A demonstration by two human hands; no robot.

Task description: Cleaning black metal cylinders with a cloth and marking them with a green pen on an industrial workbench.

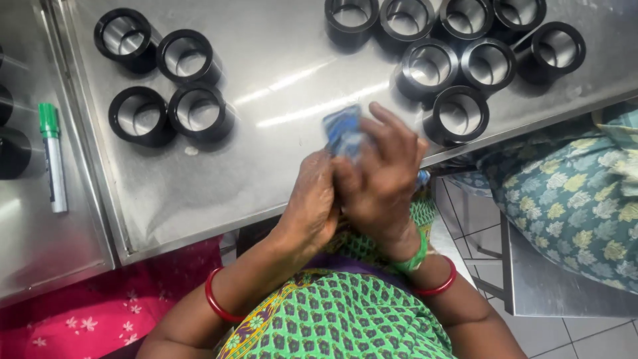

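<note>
Steel worktop (pixel 219 166) fills the upper view, its front edge running just above both hands. Left hand (pixel 312 199) and right hand (pixel 379 179) are pressed together, clamped on a blue packet (pixel 342 133) at 12 o'clock of the hands. Four black rings (pixel 163 83) stand at 10 o'clock, 8 black rings (pixel 465 53) at 1 o'clock, bare steel between them. A green marker (pixel 52 156) lies at 9 o'clock.

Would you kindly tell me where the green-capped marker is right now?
In the head view, the green-capped marker lies at the far left on the neighbouring steel tray, left of the four black rings, away from both hands.
</note>
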